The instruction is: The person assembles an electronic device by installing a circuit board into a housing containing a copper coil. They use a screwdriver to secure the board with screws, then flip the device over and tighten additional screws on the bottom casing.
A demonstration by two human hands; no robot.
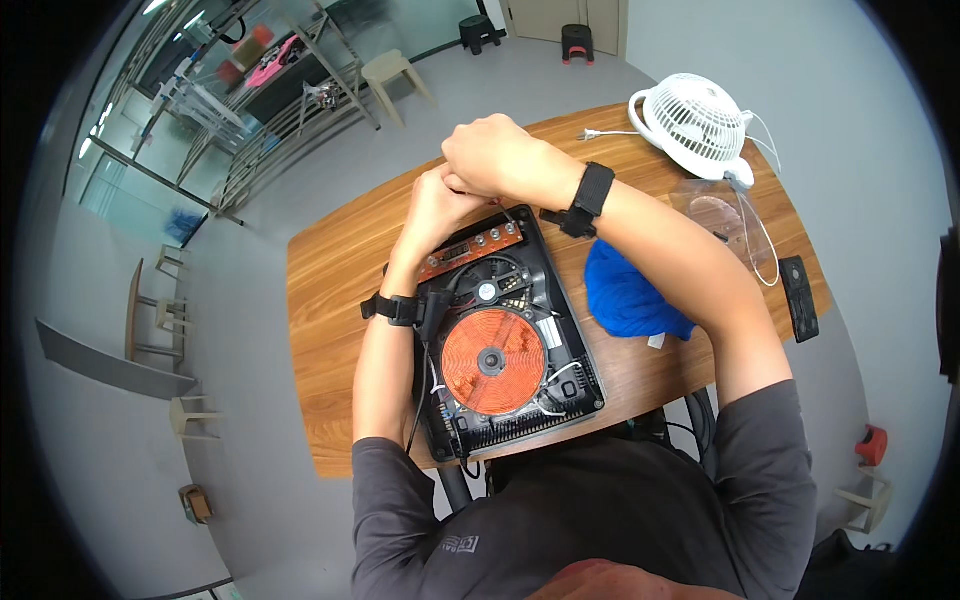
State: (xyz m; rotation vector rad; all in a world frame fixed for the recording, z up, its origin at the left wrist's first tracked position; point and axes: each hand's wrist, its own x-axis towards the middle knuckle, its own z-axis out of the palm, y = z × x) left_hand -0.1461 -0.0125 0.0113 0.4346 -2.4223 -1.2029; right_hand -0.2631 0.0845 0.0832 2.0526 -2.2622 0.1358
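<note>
Copper coil (493, 360) lies exposed in the opened cooker (510, 340) on the table (330, 290), cover already off; left hand (437, 205) and right hand (492, 155) meet, clenched, at its far edge, contents hidden.

One opened induction cooker (510, 350), one white fan (697, 122), one blue cloth (625, 295), two wrist straps (592, 192).

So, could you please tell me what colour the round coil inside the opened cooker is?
The coil is coppery orange, clearest in the head view.
</note>
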